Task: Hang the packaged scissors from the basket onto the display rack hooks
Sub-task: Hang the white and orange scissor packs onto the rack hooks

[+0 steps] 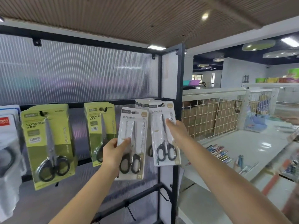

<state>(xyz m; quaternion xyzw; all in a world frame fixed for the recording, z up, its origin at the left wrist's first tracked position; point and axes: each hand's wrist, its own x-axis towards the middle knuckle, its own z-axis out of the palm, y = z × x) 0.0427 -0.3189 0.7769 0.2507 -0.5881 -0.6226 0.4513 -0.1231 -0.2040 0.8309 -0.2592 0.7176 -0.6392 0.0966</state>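
Red-and-white scissors package (6, 143) cut off by the left edge, fine print on the green scissors packs (48, 143) too small to read, blurred hand (291, 119) at the right edge, pens (220, 153) on the white shelf indistinct

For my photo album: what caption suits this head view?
Left hand holds a white scissors pack; right hand touches the hooked pack.

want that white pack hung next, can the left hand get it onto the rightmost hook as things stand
Probably not yet. The left hand grips the white scissors pack clear of the rack, but the right hand and the front hanging pack cover the rightmost hook.
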